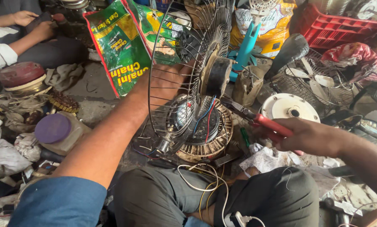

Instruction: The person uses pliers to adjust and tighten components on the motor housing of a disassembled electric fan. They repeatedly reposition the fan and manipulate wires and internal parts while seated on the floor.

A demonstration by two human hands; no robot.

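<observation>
At nine o'clock a jar with a purple lid (53,128) is sitting among rags and old motor parts on the floor, and at eleven o'clock another person's hands (33,24) are busy with something dark. Toward the middle, the left hand (168,80) is reaching through from behind and gripping the wire fan guard (184,63), fingers closed on its ribs, holding it upright. The black motor (217,77) is still hanging on the guard, with red and blue wires (206,115) running down toward a copper-wound stator (209,145) lying on the floor beneath. At three o'clock the right hand (308,136) is wrapping firmly around red-handled pliers (255,120), their tip pointing at the wires just below the motor. By the look of it the fan is partly stripped down; the motor and wiring are not yet freed.
</observation>
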